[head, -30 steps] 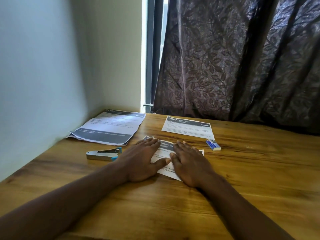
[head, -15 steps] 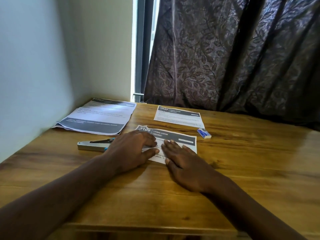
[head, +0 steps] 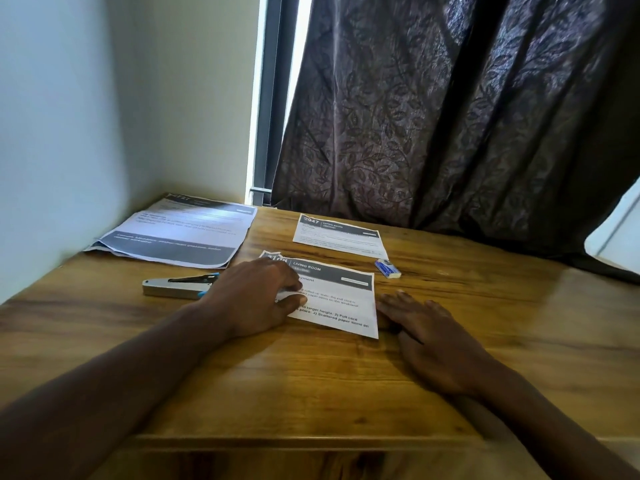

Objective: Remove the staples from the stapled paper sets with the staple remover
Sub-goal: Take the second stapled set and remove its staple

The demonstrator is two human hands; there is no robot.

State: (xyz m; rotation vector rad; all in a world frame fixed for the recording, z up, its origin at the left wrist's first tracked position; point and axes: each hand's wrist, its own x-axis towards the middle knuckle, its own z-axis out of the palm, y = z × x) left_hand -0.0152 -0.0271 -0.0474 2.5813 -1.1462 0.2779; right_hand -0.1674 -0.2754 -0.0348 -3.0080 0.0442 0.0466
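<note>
A small printed paper set point(head: 341, 296) with a dark header lies on the wooden table point(head: 311, 382) in front of me. My left hand point(head: 256, 296) rests flat on its left part, fingers spread, pressing it down. My right hand point(head: 433, 337) lies flat on the table just right of the paper, holding nothing. A grey metal staple remover with blue tips point(head: 178, 286) lies left of my left hand, untouched. A second small paper set point(head: 341, 235) lies farther back. A larger paper set point(head: 180, 233) lies at the back left.
A small blue and white box point(head: 387, 268) lies right of the near paper. A white wall point(head: 69, 133) borders the table on the left. A dark patterned curtain point(head: 450, 116) hangs behind the table, with a window strip point(head: 273, 98) beside it.
My right hand has slid off the near paper to the table at its right. My left hand stays on the paper. The camera has tilted down and nearer.
</note>
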